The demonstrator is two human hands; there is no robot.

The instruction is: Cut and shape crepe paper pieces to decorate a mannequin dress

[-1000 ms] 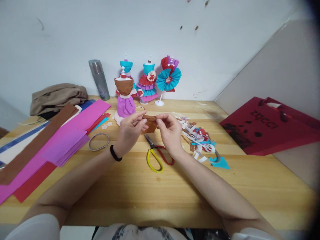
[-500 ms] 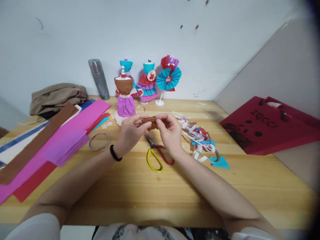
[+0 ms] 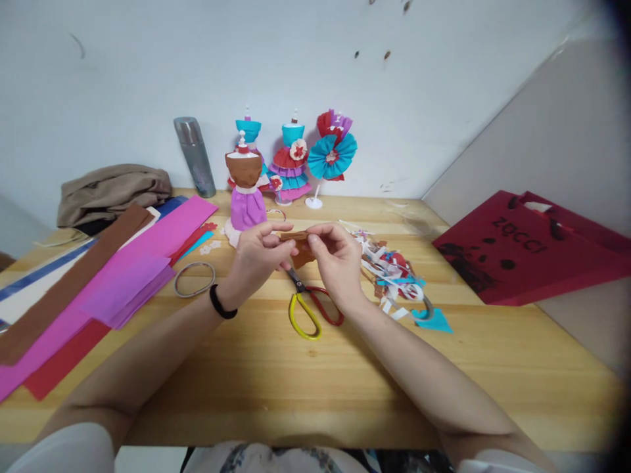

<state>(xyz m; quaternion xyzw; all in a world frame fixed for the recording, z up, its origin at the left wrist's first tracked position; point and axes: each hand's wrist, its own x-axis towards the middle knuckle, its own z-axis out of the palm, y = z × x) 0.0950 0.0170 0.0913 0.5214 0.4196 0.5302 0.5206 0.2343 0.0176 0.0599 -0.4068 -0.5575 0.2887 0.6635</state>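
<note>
A small piece of brown crepe paper (image 3: pixel 303 247) is pinched between both hands above the table. My left hand (image 3: pixel 257 257) grips its left end with thumb and fingers, and my right hand (image 3: pixel 338 263) closes on the other end. Beneath them lie scissors (image 3: pixel 306 309) with one yellow and one red handle, their blade tips hidden. Just behind my left hand stands a miniature dress form (image 3: pixel 246 197) in a brown top and purple skirt. More dressed forms stand at the wall, one in tiered ruffles (image 3: pixel 293 167), another with a big blue rosette (image 3: pixel 332 156).
Long crepe paper strips (image 3: pixel 148 243) cover the table's left side, near a roll of tape (image 3: pixel 194 280). Behind them are a folded brown cloth (image 3: pixel 116 190) and a thermos (image 3: pixel 196 157). Paper scraps (image 3: pixel 394 272) lie right of my hands; a red paper bag (image 3: pixel 527 249) sits beyond.
My hands have drawn slightly apart, the right one shifting a little right. More of the brown crepe paper now shows hanging between them.
</note>
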